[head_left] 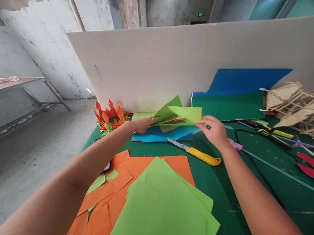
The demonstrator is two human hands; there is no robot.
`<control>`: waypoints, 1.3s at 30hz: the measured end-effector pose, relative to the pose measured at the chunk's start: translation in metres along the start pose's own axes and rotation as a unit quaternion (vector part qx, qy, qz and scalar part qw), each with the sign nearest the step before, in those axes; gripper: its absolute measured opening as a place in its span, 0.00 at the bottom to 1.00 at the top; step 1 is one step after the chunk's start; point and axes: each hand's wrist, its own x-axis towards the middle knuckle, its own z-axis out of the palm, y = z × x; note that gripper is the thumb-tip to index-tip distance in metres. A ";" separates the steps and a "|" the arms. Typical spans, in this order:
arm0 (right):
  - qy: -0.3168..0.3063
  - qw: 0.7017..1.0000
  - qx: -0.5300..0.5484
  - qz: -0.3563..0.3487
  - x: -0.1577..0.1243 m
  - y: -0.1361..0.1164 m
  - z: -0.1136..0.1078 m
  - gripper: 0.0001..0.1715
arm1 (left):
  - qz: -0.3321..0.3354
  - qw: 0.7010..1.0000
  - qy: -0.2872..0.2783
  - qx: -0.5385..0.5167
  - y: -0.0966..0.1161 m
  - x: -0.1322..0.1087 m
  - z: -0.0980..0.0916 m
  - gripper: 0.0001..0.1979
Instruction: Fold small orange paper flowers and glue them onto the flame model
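Observation:
Beyond the middle of the table, my right hand (214,130) pinches the right edge of light green paper (192,114), thumb below and fingers above. At the left edge of the same paper is my left hand (143,124), its fingers closed on it. One corner of the paper stands up, and tan and orange edges show between its layers. Blue paper (155,134) lies beneath. Just in front rests a yellow utility knife (202,155), blade out and pointing left. Nearer me, a stack of light green sheets (161,207) covers part of the orange paper (180,165).
An orange and green folded-paper ring (110,116) stands at the back left. A white board (149,67) rises behind the table (221,190). Green board (227,104), wooden stick models (303,106), a glue gun's black cable (257,174) and red pieces (312,166) lie right. A phone (107,167) is partly hidden.

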 end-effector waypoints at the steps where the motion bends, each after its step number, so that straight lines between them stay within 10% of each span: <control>1: 0.016 1.000 0.008 0.011 0.000 0.000 0.001 0.07 | -0.004 1.000 0.008 -0.006 0.000 0.000 0.000 0.49; 21: 0.091 0.936 0.255 0.226 -0.010 0.025 0.036 0.14 | -0.122 0.934 0.294 -0.160 0.011 0.003 0.000 0.33; 39: 0.309 0.916 0.222 0.128 0.013 0.023 0.005 0.13 | 0.014 0.995 0.086 -0.042 0.054 -0.002 0.030 0.20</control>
